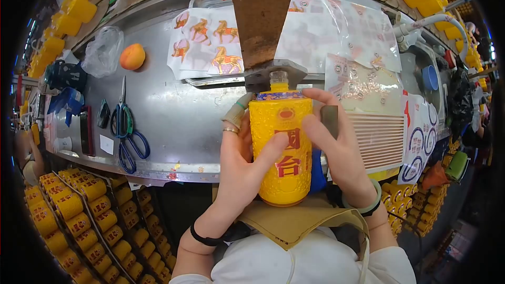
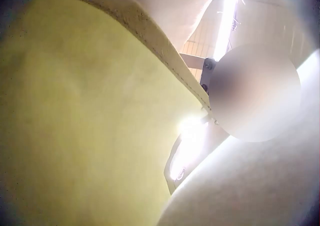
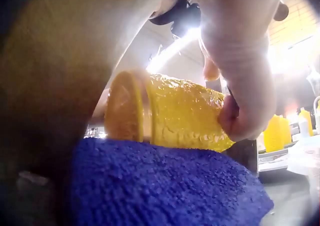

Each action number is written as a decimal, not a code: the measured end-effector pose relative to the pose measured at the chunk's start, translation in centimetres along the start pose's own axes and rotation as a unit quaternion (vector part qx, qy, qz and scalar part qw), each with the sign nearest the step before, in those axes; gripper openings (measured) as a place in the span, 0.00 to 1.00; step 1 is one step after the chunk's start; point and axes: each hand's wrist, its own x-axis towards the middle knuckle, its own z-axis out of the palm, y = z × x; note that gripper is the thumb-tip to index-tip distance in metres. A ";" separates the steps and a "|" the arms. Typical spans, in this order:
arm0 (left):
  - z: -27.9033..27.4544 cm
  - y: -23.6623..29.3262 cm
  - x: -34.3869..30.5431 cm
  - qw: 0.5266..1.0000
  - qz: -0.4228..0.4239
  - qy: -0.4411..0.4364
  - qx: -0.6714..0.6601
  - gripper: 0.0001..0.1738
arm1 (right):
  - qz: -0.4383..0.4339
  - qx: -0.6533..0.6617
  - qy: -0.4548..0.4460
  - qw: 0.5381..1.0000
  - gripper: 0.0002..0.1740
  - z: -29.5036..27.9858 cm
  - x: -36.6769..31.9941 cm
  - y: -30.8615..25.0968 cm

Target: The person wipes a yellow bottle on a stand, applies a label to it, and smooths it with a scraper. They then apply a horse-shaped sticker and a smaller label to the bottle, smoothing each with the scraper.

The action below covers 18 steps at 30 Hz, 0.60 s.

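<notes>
A yellow bottle (image 1: 281, 179) with red characters, a blue-patterned shoulder band and a clear neck lies between both hands. My left hand (image 1: 239, 165) grips its left side, thumb across the front; a cloth cover wraps one finger. My right hand (image 1: 342, 150) holds the right side, with thumb and fingertips at the upper body. A flat dark olive piece (image 1: 330, 120) shows between that thumb and index finger. In the right wrist view the bottle (image 3: 185, 113) lies just above a blue towel (image 3: 165, 186). The left wrist view shows mostly the tan apron (image 2: 85, 110).
A brown post (image 1: 265, 16) with a dark metal plate (image 1: 255, 78) stands right beyond the neck. Scissors (image 1: 125, 126) and a peach (image 1: 132, 57) lie on the metal table (image 1: 163, 105) at left. Decal sheets (image 1: 210, 42) lie behind. Several yellow bottles (image 1: 68, 200) are stacked below left.
</notes>
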 end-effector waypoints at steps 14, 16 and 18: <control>0.7 0.4 1.8 0.999 0.007 0.013 0.050 0.34 | -0.047 -0.031 -0.001 0.998 0.20 0.0 1.8 0.0; 0.7 0.4 1.9 0.999 0.004 0.016 0.040 0.35 | -0.047 -0.044 -0.005 0.998 0.21 -0.2 1.8 -0.1; 0.6 0.4 1.9 0.999 0.003 0.015 0.037 0.35 | -0.045 -0.054 -0.008 0.998 0.21 0.1 1.8 -0.2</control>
